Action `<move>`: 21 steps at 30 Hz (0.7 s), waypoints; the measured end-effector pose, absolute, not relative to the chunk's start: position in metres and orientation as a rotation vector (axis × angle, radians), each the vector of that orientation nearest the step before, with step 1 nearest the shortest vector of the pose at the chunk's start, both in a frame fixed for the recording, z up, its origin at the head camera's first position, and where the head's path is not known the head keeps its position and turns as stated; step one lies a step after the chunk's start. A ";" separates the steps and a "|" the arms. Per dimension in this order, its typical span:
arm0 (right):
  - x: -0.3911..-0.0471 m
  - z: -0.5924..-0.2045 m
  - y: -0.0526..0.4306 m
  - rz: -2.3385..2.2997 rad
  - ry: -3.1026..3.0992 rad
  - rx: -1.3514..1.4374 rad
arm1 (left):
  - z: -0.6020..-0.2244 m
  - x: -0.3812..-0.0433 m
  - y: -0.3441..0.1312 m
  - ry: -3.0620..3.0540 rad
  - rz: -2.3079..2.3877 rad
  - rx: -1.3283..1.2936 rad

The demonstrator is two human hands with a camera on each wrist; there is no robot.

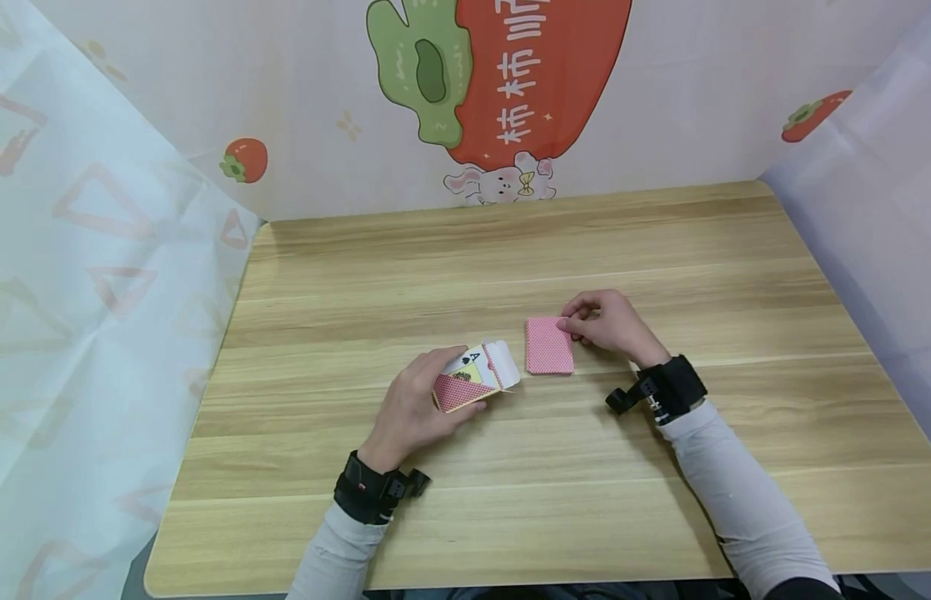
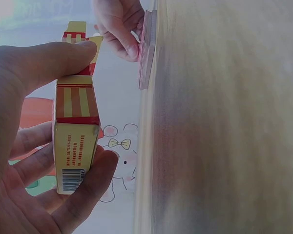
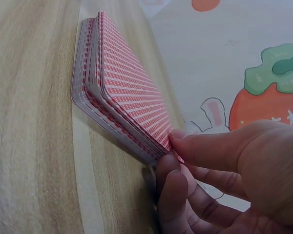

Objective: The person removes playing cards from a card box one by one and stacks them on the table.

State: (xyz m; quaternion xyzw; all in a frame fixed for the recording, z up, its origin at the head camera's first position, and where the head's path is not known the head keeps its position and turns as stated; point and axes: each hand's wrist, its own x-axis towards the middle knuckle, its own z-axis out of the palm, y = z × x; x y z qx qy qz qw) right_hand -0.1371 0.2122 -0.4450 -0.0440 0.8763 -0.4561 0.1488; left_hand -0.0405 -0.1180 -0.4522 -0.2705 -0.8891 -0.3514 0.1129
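A deck of red-backed playing cards (image 1: 549, 347) lies face down on the table, its stacked edges showing in the right wrist view. My right hand (image 1: 613, 322) pinches the deck's far right corner between thumb and fingers; how many cards are in the pinch I cannot tell. To the left, my left hand (image 1: 414, 408) holds a card box (image 1: 459, 394) a little above the table, thumb on one side and fingers on the other. The box tilts, its white flap (image 1: 504, 364) open toward the deck, and an ace of spades face shows at its mouth. A barcode marks its bottom end (image 2: 75, 151).
The wooden table (image 1: 322, 308) reaches back to a white wall sheet (image 1: 315, 100) printed with a large red fruit and a rabbit. More printed sheeting (image 1: 97, 333) hangs at the left side, and a pale sheet (image 1: 878, 208) at the right.
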 end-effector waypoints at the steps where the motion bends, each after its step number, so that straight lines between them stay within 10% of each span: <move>1: -0.137 -0.445 0.212 -1.309 2.520 -0.127 | -0.452 -0.040 -0.118 -2.608 -1.031 -0.794; 21: -0.137 -0.444 0.212 -1.290 2.522 -0.128 | -0.452 -0.041 -0.118 -2.611 -1.040 -0.792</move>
